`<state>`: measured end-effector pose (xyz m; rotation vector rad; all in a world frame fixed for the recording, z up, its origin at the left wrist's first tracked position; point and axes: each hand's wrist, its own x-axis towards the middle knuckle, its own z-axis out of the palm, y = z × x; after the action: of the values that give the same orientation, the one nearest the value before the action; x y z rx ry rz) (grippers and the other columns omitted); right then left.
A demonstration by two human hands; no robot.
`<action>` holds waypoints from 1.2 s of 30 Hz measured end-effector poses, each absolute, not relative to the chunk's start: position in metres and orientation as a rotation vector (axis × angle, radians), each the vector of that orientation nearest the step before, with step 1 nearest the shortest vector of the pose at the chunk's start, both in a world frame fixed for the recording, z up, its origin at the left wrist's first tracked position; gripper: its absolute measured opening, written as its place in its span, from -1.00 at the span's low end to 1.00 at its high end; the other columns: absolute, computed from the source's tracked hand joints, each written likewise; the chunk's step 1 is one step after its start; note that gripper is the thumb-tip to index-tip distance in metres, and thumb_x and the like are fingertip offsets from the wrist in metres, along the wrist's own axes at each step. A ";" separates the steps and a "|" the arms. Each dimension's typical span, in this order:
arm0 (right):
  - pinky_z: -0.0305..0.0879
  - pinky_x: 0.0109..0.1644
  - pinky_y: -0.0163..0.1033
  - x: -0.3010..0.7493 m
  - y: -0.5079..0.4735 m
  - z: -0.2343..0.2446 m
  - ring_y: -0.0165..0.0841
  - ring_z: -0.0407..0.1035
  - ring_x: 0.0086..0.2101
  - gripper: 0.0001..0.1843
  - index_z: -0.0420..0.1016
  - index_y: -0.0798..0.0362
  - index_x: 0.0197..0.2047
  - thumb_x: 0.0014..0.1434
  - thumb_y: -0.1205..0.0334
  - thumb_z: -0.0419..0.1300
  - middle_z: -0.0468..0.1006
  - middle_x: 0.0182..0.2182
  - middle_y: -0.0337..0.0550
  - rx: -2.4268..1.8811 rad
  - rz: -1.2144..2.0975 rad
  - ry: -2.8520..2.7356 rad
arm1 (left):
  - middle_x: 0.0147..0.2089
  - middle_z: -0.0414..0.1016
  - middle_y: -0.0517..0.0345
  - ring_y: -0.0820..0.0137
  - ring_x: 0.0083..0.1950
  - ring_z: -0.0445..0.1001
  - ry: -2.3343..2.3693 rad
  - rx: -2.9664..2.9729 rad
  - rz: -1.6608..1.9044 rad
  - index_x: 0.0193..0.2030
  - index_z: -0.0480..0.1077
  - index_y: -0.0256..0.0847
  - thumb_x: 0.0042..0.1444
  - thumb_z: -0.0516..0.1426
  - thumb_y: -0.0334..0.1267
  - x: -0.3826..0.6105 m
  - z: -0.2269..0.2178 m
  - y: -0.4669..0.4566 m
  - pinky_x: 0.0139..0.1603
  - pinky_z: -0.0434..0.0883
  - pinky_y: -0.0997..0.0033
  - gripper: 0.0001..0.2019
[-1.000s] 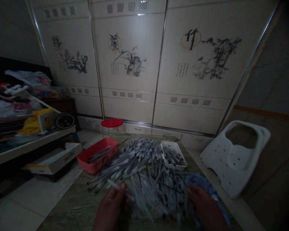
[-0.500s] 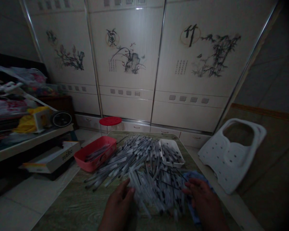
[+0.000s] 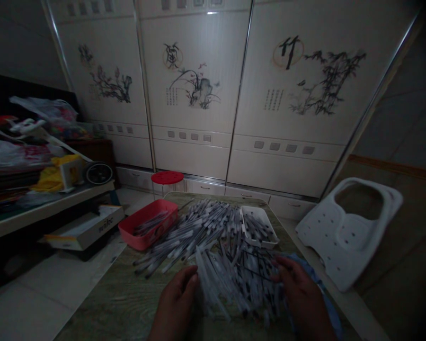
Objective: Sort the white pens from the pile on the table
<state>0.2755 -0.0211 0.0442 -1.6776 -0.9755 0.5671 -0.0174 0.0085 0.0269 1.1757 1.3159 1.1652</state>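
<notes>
A large heap of slim pens (image 3: 213,218), clear or whitish with dark ends, spreads over the table. Its nearer part (image 3: 230,279) lies between my two hands. My left hand (image 3: 179,293) is at the left edge of this nearer part, fingers bent and thumb a little apart, with nothing visible in its grasp. On the opposite side, my right hand (image 3: 298,289) has its fingers spread beside the pens, the tips close to a few dark ones. A blue cloth (image 3: 307,267) lies partly hidden under and behind my right hand.
A red basket (image 3: 128,232) with some pens stands at the table's left edge, and a white tray (image 3: 243,227) of pens at the right. Beyond are a red stool (image 3: 167,178), a white plastic seat (image 3: 348,237) and a cluttered bench (image 3: 49,203) with a shoebox below.
The view has turned slightly left, so everything sits further right. My right hand has shifted a little inward over the pens, and more of the blue cloth shows. My left hand stays by the heap.
</notes>
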 end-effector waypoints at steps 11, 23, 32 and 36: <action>0.40 0.17 -0.17 0.187 0.062 0.075 -0.23 0.56 0.05 -0.67 0.62 -0.06 0.11 0.42 0.23 0.08 0.69 0.06 -0.10 -1.801 0.307 -1.970 | 0.32 0.54 -0.31 -0.06 0.37 0.46 1.486 1.761 1.106 0.24 0.54 -0.32 0.29 0.09 -0.13 -0.019 -0.003 0.004 0.42 0.33 -0.19 -0.52; 0.54 0.09 0.07 0.142 0.132 0.062 -0.16 0.54 0.02 -0.63 0.50 0.04 0.21 0.41 0.09 0.29 0.56 0.15 -0.03 -2.058 0.109 -2.590 | 0.42 0.44 -0.30 -0.09 0.45 0.38 1.368 1.996 0.972 0.30 0.51 -0.23 0.22 0.19 -0.21 -0.011 -0.023 0.002 0.42 0.36 -0.24 -0.49; 0.54 0.09 0.06 0.163 0.139 0.090 -0.16 0.54 0.02 -0.63 0.50 0.04 0.21 0.41 0.09 0.29 0.56 0.15 -0.02 -2.140 -0.037 -2.623 | 0.40 0.45 -0.36 -0.22 0.45 0.37 1.263 1.977 1.006 0.30 0.53 -0.21 0.22 0.23 -0.16 -0.013 -0.010 0.001 0.41 0.31 -0.38 -0.49; 0.54 0.09 0.08 0.152 0.147 0.092 -0.16 0.54 0.03 -0.61 0.49 0.03 0.23 0.42 0.09 0.29 0.55 0.17 -0.02 -2.051 -0.028 -2.650 | 0.45 0.39 -0.34 -0.25 0.50 0.27 1.232 2.018 0.893 0.33 0.51 -0.21 0.13 0.26 -0.27 -0.010 -0.007 0.002 0.45 0.25 -0.40 -0.42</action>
<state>0.1521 0.1469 0.0924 -2.0511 -2.6496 -0.0283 -0.0096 0.0020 -0.0075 2.0184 1.2322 0.8927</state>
